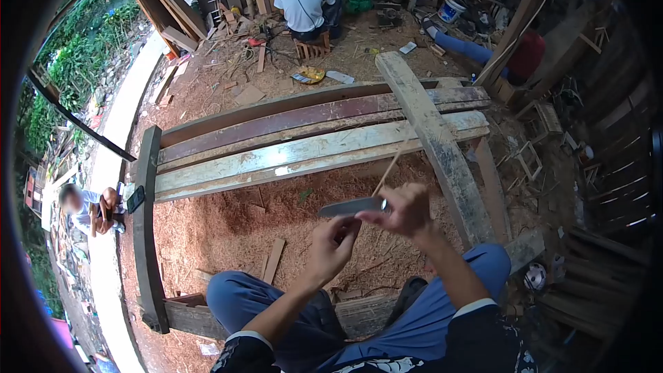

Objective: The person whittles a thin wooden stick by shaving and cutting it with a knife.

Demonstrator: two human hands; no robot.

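Right hand (407, 211) is closing tight around one end of a grey blade (345, 207), which is sitting between the hands and pointing left. Left hand (333, 243) is curling just below it, fingertips meeting the blade's lower edge; I can't tell if it's gripping anything, since its fingers are hiding their own grip. One thin stick (389, 171) is poking up behind the blade, its lower end disappearing near the right hand, so no idea which hand is holding it.

Nearer than the hands, two knees are spreading out either side. Under the hands, shavings (228, 228) are covering the ground. Left of the hands, one phone (136, 198) is lying on a beam (146, 235). Just past the hands, at least two long boards (276, 155) are running crosswise, with one plank (435, 138) crossing over them on the right. Farther off, three other people are sitting around: one left, one ahead (304, 3), one right, partly hidden by a post (514, 24).
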